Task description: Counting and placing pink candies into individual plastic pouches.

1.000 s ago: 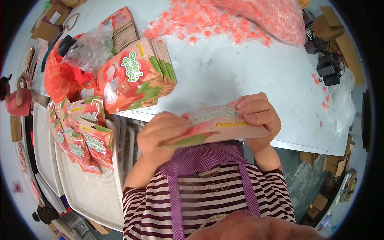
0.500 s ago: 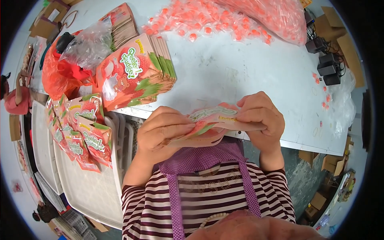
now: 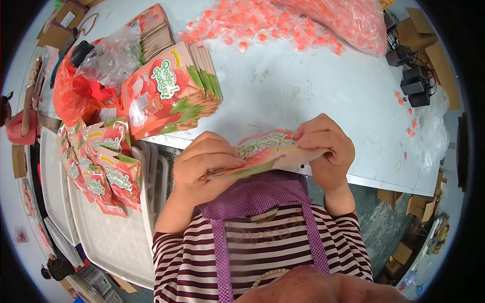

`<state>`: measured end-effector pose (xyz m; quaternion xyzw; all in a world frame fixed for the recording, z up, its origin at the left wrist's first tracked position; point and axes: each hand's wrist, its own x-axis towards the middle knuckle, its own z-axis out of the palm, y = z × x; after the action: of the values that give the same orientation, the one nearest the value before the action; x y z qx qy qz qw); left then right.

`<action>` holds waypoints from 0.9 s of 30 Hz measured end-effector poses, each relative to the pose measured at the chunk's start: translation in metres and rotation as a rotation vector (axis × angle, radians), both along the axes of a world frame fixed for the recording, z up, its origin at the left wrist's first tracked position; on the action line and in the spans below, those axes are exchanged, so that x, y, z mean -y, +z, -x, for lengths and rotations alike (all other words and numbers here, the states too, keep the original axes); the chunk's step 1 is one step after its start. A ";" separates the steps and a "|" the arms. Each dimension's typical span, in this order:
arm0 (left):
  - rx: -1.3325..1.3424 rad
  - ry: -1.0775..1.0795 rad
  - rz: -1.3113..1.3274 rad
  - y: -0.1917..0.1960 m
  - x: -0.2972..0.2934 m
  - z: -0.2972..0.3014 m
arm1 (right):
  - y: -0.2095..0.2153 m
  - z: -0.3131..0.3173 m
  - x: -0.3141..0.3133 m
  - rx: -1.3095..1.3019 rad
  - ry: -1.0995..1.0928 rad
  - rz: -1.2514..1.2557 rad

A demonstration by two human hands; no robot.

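Pink pouch (image 3: 267,149) over there, by the table (image 3: 283,91)'s near edge above the purple apron (image 3: 257,189), is pinched in curled fingers at both ends, by left hand (image 3: 204,164) and right hand (image 3: 329,149).

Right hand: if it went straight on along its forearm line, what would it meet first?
Probably the pile of small orange-red wrapped pieces across the table. Height is unclear from this view: the right hand, gripping the pouch, could brush the table first or pass above the pile.
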<state>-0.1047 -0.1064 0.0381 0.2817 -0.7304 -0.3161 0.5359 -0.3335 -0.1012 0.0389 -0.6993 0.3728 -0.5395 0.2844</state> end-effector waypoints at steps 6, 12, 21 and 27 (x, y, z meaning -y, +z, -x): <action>0.124 -0.015 0.013 0.005 -0.004 -0.003 | 0.046 -0.001 0.001 -0.412 0.059 -0.063; 0.164 -0.044 0.185 0.007 -0.009 0.004 | 0.054 -0.004 -0.005 -0.659 0.020 0.302; 0.178 -0.077 0.218 0.008 -0.009 0.005 | 0.039 -0.005 -0.013 -0.669 0.048 0.320; 0.177 -0.090 0.133 0.013 -0.011 0.007 | 0.039 -0.003 -0.014 -0.693 0.110 0.288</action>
<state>-0.1118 -0.0952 0.0513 0.2390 -0.8062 -0.2647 0.4720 -0.3304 -0.0877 0.0774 -0.8920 0.3293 -0.3019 0.0686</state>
